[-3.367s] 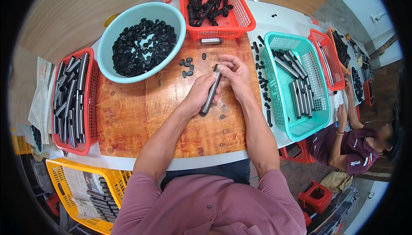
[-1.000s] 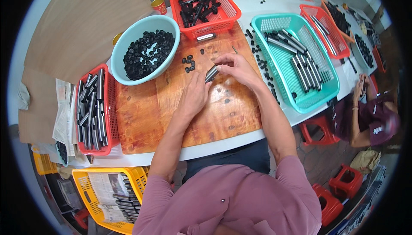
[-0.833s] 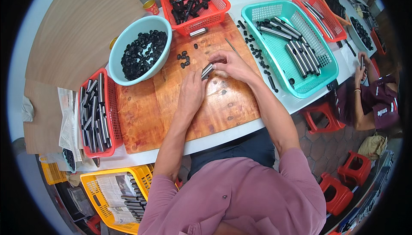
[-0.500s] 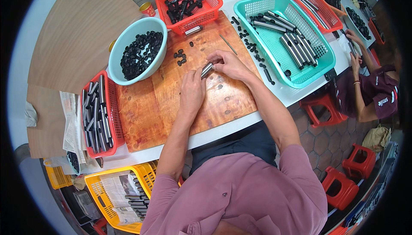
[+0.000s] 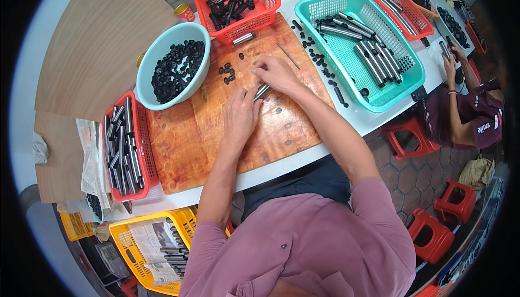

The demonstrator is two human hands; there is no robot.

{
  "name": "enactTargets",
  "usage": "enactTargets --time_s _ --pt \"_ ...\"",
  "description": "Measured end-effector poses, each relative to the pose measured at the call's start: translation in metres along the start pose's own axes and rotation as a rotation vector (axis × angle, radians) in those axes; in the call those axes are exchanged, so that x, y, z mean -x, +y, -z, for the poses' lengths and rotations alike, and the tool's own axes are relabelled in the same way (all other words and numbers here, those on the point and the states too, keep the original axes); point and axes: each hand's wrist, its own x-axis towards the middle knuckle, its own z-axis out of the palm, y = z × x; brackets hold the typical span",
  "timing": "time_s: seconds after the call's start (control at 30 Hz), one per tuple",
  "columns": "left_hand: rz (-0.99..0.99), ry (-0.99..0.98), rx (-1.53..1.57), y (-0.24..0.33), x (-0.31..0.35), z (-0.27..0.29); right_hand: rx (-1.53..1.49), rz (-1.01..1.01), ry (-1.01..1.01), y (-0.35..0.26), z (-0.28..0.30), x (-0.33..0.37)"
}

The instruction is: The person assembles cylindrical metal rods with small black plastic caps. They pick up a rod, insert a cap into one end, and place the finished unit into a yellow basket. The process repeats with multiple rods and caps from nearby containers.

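Observation:
My left hand (image 5: 241,111) is closed on a short shiny metal tube (image 5: 262,91) over the wooden board (image 5: 216,148). Just past the tube, my right hand (image 5: 276,73) has its fingers curled together; whatever they pinch, if anything, is hidden. Several small black oval plugs (image 5: 227,73) lie on the board beyond my hands. A thin metal rod (image 5: 288,56) rests to the right of them, and another short metal tube (image 5: 244,38) lies at the board's far edge.
A pale blue bowl (image 5: 143,75) of black plugs stands left of a red basket (image 5: 265,19) with black parts. Metal tubes fill a red basket (image 5: 145,159) at left and partly a teal basket (image 5: 346,88) at right. A co-worker's hands (image 5: 452,61) work at far right.
My right hand has left the tube and moved a little up and to the left. My left hand keeps the tube, nearly in place. The co-worker's hands have shifted.

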Motion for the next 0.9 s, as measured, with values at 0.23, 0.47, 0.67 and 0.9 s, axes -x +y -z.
enactTargets --time_s 0.23,0.47,0.67,0.9 --pt "-0.018 -0.041 -0.003 -0.005 -0.004 0.001 0.510 0.225 0.225 0.001 -0.040 -0.017" --pt "0.043 0.009 0.177 -0.019 -0.003 -0.008 0.552 0.242 0.267 0.004 -0.042 -0.016" --pt "-0.028 0.055 0.158 -0.023 -0.001 -0.014 0.609 0.217 0.255 0.003 -0.044 -0.014" --pt "-0.003 0.002 0.126 -0.014 0.001 -0.013 0.578 0.192 0.253 -0.001 -0.041 -0.006"
